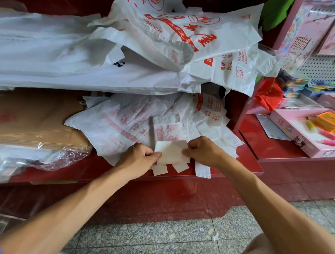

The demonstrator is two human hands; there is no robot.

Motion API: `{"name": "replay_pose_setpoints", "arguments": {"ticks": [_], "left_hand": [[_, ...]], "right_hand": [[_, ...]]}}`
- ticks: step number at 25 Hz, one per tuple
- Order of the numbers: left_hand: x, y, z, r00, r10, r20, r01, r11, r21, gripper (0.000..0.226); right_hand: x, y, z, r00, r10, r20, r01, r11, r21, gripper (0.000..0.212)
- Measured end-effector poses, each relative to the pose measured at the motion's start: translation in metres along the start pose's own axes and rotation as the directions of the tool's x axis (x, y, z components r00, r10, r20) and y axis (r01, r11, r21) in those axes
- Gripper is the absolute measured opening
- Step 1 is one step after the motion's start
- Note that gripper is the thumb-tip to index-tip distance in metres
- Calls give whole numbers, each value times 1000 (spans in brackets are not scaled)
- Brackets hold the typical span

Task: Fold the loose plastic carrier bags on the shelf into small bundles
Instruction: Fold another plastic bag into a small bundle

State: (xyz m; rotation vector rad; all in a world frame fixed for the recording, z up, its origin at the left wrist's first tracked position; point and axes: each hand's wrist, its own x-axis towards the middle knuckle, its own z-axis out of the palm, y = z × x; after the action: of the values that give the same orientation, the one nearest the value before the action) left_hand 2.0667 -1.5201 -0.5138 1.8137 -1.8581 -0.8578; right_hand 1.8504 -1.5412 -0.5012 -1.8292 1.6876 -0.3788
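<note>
The folded bag (pixel 171 153) lies at the front edge of the red shelf (pixel 245 161), on top of loose carrier bags (pixel 124 125) spread behind it. The left hand (pixel 140 160) pinches the folded bag's left edge; the right hand (pixel 202 150) pinches its right edge. Both sets of fingers are curled onto the plastic. Handle strips hang from the folded bag over the shelf's front edge.

Step in hand, as judged: the bag is reduced to a flat rectangle, mid-fold. The next move likely calls for another fold or tucking the strips, keeping the slippery layers pinched together.

Above the shelf, an upper tier holds more printed bags (pixel 195 37). Left of the folded bag lies flat cardboard (pixel 32 121). Right of the shelf stands a pink box (pixel 297 132). Below is a speckled floor (pixel 158 239).
</note>
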Motion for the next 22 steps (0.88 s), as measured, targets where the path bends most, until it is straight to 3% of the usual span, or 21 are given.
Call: {"name": "replay_pose_setpoints", "arguments": {"ticks": [3,5,7,8,10,12,15,18,22], "left_hand": [[2,-1,5,996,29,-82,-21,995,98,38],[0,-5,7,944,255,-208,-185,934,305,31],[1,-7,10,874,467,-135,-394,843,366,48],[1,-6,11,871,488,-57,-441,827,347,60],[2,-5,16,893,448,47,-430,817,383,72],[3,-5,18,893,449,21,-416,807,419,60],[3,-5,14,883,466,-47,-421,834,355,43],[5,-5,10,894,446,-38,-401,836,376,61],[6,-3,7,940,341,5,-322,885,337,61]], "right_hand": [[2,0,0,999,32,7,-32,999,-27,36],[1,1,1,1000,24,-5,-24,999,-41,31],[0,2,3,999,21,-24,-23,997,-70,22],[-1,1,5,999,23,-46,-28,994,-102,16],[-3,-3,6,991,-8,-133,-22,976,-217,28],[-4,-6,2,971,-133,-197,71,953,-294,45],[-7,-9,-6,954,-299,-31,286,933,-220,50],[-9,-8,-1,960,-258,105,278,916,-289,52],[-5,-10,6,965,-263,-3,243,897,-370,39]]}}
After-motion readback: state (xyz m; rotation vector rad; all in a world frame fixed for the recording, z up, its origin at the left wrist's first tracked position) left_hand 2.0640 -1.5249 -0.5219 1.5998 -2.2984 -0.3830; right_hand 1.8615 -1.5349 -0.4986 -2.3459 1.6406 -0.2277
